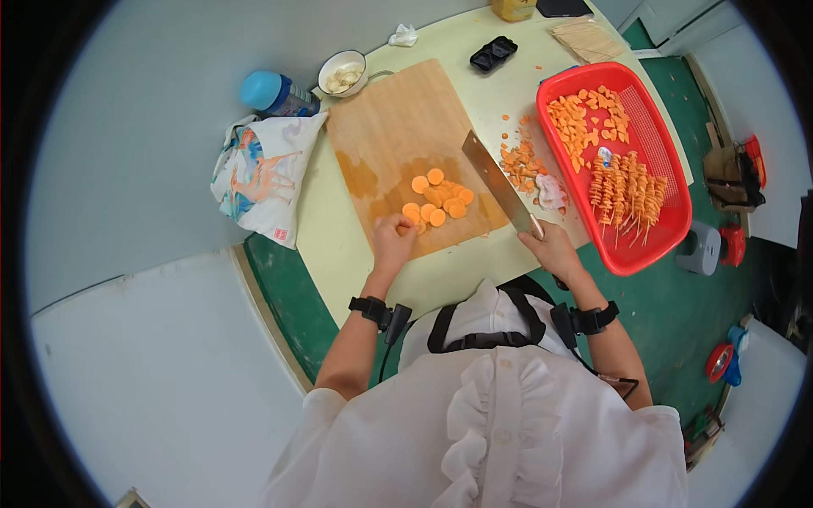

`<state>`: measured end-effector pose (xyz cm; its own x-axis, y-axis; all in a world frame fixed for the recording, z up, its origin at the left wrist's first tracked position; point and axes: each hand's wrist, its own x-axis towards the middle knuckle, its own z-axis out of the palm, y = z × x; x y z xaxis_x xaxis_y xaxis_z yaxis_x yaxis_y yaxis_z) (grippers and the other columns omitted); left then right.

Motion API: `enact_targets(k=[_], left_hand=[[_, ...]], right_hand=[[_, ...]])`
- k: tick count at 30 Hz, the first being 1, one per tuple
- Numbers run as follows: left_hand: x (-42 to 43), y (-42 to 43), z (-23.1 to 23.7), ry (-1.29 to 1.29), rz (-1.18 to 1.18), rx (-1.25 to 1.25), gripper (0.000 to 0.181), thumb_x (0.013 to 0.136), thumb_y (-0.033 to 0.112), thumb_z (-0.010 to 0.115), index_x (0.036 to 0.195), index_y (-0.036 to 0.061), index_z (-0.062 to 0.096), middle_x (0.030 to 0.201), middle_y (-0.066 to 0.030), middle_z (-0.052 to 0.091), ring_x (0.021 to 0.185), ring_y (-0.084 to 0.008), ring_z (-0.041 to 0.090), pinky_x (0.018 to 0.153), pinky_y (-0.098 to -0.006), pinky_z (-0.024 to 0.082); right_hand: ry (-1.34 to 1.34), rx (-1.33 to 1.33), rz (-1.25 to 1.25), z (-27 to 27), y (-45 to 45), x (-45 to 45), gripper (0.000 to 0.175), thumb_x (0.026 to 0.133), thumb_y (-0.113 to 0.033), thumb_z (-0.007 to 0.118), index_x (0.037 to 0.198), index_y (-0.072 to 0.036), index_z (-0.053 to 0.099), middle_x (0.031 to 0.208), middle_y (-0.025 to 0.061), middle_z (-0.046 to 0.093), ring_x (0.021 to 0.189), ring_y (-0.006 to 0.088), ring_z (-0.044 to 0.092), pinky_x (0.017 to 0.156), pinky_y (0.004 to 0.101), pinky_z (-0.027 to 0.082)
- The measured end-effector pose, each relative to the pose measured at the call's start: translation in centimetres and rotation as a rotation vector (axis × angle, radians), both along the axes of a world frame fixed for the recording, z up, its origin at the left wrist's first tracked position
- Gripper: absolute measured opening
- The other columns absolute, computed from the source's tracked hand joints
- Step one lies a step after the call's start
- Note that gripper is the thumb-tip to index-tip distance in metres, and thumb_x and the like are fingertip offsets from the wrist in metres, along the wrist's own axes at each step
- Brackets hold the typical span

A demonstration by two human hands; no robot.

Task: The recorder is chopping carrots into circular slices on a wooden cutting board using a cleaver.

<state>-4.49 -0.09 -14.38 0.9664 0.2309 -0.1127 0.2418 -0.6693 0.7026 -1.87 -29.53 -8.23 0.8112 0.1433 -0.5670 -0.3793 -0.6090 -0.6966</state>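
Observation:
My right hand [554,251] grips the handle of a cleaver [502,187], whose broad blade points up and left over the right edge of a wooden cutting board [406,114]. Orange carrot slices [437,218] lie in a loose cluster on the lower part of the board, where the wood looks wet. At the left side of that cluster my left hand [394,240] has its fingertips bent together at a slice; whether they pinch it cannot be made out.
Right of the board are carrot scraps [522,162] with a crumpled tissue [550,192]. A red plastic basket [677,222] holds carrot pieces and loaded skewers. A white bowl [343,94], a blue-capped bottle [279,95], a printed cloth bag [273,184], a black tray [493,54] and bare skewers [587,39] stand around.

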Motion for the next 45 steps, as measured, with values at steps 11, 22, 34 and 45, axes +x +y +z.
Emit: enact_targets(k=[11,22,34,45], left_hand=[[3.4,1.9,-1.9,0.092,0.334,-0.353,0.015,0.077,0.009,0.063,0.088,-0.0015,0.063,0.077,-0.0073,0.064,0.07,-0.0136,0.059,0.065,-0.0249,0.048],[-1.4,2.3,0.5,-0.05,0.067,0.148,0.027,0.069,0.007,0.067,0.094,0.0005,0.059,0.092,-0.0144,0.058,0.089,-0.0308,0.054,0.079,-0.0368,0.044],[-4.5,1.8,-1.5,-0.141,0.045,0.065,0.026,0.07,0.001,0.066,0.092,-0.0018,0.054,0.087,-0.0134,0.055,0.079,-0.0264,0.056,0.069,-0.0309,0.047],[-5.1,1.4,-1.4,-0.254,0.005,-0.001,0.022,0.071,-0.001,0.065,0.091,-0.0021,0.055,0.085,-0.0131,0.055,0.077,-0.0261,0.056,0.068,-0.0319,0.047]], right_hand=[[-0.07,-0.074,0.199,0.6,-0.2,1.1,0.031,0.079,-0.029,0.061,0.08,0.002,0.057,0.065,0.02,0.057,0.063,0.0309,0.058,0.06,0.0394,0.044],[-0.05,-0.015,0.335,2.1,2.3,1.6,0.031,0.079,-0.028,0.061,0.088,0.001,0.059,0.069,0.0183,0.06,0.064,0.03,0.059,0.061,0.0377,0.046],[0.006,-0.022,0.557,0.7,6.6,-0.3,0.032,0.08,-0.032,0.058,0.086,0.0,0.059,0.073,0.0198,0.061,0.071,0.0344,0.06,0.066,0.04,0.047],[-0.046,-0.119,0.516,-0.4,6.9,-1.5,0.031,0.08,-0.031,0.057,0.089,-0.001,0.06,0.072,0.0191,0.061,0.07,0.0343,0.06,0.065,0.0412,0.048]])
